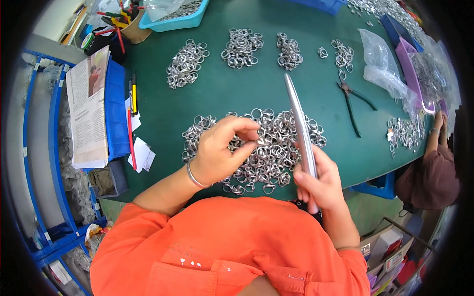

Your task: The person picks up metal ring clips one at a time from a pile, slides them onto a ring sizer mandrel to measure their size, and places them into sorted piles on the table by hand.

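My right hand [321,180] is wrapped round a ring mandrel [299,121], a long tapered silver metal rod. It tilts up and slightly left, its thin end away from me. My left hand [217,148] is curled, with thumb and fingertips closing on a small silver ring [260,141], partly lost against the rings behind it. Beneath and beyond both hands spreads a large heap of silver metal rings [281,160]. The ring and the rod are apart.
Smaller ring piles [187,64] line the far side of the green table [163,108]. Green-handled pliers [351,101] and a plastic bag [382,64] lie at right. Blue bins with newspaper [89,113] stand left. Another person's hands [439,121] work at the far right.
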A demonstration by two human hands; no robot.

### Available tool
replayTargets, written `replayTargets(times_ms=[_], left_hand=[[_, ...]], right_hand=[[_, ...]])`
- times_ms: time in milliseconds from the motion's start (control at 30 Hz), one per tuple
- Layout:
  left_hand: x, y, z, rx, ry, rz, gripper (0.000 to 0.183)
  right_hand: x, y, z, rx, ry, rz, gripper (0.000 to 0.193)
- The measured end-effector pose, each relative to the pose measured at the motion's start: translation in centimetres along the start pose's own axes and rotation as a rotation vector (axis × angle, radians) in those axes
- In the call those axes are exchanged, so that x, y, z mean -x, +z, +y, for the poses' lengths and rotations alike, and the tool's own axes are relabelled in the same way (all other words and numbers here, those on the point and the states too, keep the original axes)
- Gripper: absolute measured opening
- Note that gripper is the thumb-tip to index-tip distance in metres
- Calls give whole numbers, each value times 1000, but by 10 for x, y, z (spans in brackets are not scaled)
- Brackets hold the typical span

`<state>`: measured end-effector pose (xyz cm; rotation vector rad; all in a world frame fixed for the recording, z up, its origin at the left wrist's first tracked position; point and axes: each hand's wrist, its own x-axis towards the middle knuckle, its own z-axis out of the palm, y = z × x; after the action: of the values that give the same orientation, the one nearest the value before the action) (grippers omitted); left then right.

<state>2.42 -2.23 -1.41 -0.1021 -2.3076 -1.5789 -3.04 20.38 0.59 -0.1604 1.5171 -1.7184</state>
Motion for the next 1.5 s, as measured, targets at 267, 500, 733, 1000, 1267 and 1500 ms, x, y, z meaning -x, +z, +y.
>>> replayTargets(times_ms=[267,500,733,1000,1267,1500], left_hand=[[4,5,13,12,89,-76,36],[7,8,8,212,-49,-60,37],[7,1,4,231,-138,-197,27],[11,6,7,730,-629,-129,14],[16,9,-1,952,-672,-120,8],[17,12,-3,892,-551,-109,8]], right_hand=[[-32,27,-6,-147,-79,-79,52],[-35,31,4,-248,-118,-109,54],[-32,34,0,-222,-142,-47,55],[-32,38,-5,-134,-207,53,58],[-31,38,-5,-161,-217,57,59],[-30,37,0,-70,-279,60,57]])
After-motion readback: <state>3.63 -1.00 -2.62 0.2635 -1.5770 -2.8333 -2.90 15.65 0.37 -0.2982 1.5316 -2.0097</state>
